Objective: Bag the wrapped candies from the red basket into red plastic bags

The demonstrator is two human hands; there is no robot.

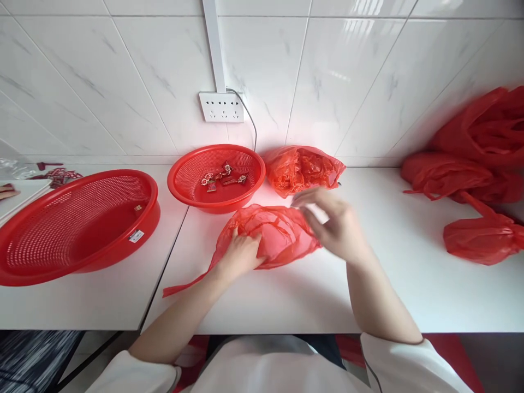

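Observation:
A thin red plastic bag (pixel 282 234) lies spread on the white table in front of me, its mouth loosely open and one handle trailing to the lower left. My left hand (pixel 244 248) rests at the bag's near left edge, fingers spread on the film. Over the bag's right edge is my right hand (pixel 333 221), slightly blurred, with thumb and fingers curved and a gap between them. Nothing shows between those fingers. Behind the bag sits a small red basket (pixel 176 183) with several small wrapped pieces (pixel 228 179) inside.
A crumpled bundle of red bags (pixel 303 169) lies by the wall. On the left stands a large red basket (pixel 114 240) with one small piece. Filled or bunched red bags (pixel 483 237) are at the right. A power strip (pixel 221 107) is on the wall. Another person's fingers (pixel 7 191) show far left.

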